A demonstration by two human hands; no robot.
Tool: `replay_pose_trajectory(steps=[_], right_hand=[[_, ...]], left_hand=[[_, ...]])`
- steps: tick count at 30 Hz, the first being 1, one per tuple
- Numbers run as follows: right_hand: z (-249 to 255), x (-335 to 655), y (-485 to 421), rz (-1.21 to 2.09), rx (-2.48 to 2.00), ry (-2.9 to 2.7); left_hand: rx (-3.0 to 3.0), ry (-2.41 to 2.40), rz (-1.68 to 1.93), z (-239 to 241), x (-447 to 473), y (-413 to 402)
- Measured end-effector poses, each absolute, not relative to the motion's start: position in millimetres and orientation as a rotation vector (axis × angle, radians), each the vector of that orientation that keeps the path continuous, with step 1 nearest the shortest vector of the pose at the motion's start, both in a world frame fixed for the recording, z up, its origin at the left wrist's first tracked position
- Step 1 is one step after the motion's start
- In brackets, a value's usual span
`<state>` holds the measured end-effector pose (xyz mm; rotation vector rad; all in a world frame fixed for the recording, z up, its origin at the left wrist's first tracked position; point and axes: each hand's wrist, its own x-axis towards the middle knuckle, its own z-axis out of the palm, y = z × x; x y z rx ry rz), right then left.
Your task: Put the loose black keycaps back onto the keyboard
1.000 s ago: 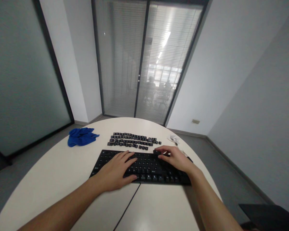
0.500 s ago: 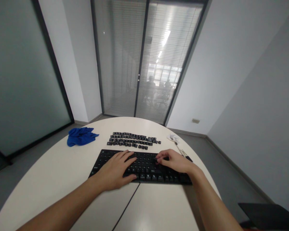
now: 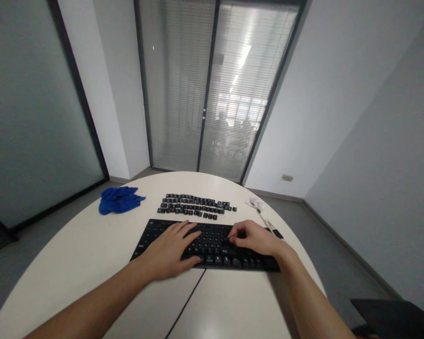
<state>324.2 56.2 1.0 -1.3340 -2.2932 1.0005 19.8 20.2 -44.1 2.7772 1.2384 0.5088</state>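
Observation:
A black keyboard (image 3: pixel 215 234) lies on the round white table (image 3: pixel 74 263) in front of me. My left hand (image 3: pixel 169 250) rests flat on its left half, fingers spread and open, holding it down. My right hand (image 3: pixel 256 238) sits over the right half with its fingers curled and pinched together, the tips pressing a small black keycap onto the key field. Just behind the keyboard, several loose black keycaps (image 3: pixel 194 206) are laid out in rows.
A crumpled blue cloth (image 3: pixel 118 200) lies at the table's back left. Small white items (image 3: pixel 256 203) and a thin tool (image 3: pixel 265 219) lie at the back right, near the edge. A dark flat object (image 3: pixel 392 318) is at the lower right. Glass doors with blinds stand behind.
My right hand has come down and left from the keyboard's upper right edge to the key field, its fingers now curled tight. The left hand has stayed put.

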Motion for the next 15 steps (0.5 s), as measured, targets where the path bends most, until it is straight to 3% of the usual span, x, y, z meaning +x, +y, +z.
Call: replay_pose_trajectory(steps=[6,15], right_hand=[[-2.6,321.6,57.0,0.922,-1.334,-2.285],[-1.4,327.8,57.9,1.060,-1.222,-2.282]], left_hand=[[2.776,1.234,0.519,-47.6,19.4,21.6],[2.797,1.252,0.482,-46.7,20.3,21.6]])
